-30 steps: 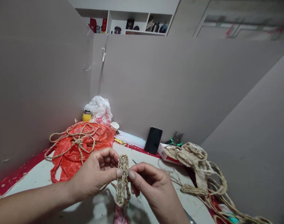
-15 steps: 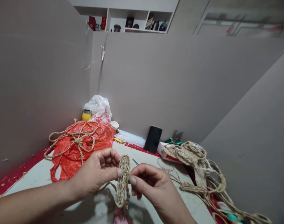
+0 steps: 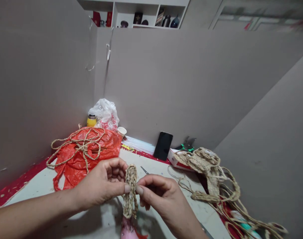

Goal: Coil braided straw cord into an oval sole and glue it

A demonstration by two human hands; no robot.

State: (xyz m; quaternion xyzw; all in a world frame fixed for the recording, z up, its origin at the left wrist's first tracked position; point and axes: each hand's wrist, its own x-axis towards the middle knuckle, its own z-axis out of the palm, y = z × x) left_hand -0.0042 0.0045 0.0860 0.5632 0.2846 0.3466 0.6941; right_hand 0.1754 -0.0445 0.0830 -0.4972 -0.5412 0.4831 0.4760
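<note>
A small, narrow oblong of braided straw cord (image 3: 130,191) is held upright over the table, between both hands. My left hand (image 3: 108,182) grips its left side with thumb and curled fingers. On its right side, my right hand (image 3: 156,194) pinches the edge or a strand between thumb and forefinger. Below the braided piece is a pink object (image 3: 128,229) with a bit of red beside it. The tip of a pointed metal tool (image 3: 144,170) shows on the table just behind my right hand.
Braided cord (image 3: 83,146) lies on a red plastic bag (image 3: 72,171) at left. Behind are a yellow jar (image 3: 91,121), white bag (image 3: 105,113), paper cup (image 3: 122,131), phone (image 3: 163,146) and green-handled pliers (image 3: 187,146). Coiled cord (image 3: 206,161) heaps at right.
The view has tilted down slightly, with the shelf now higher in the picture. More of the pink object shows under the braid. Both hands keep nearly the same hold.
</note>
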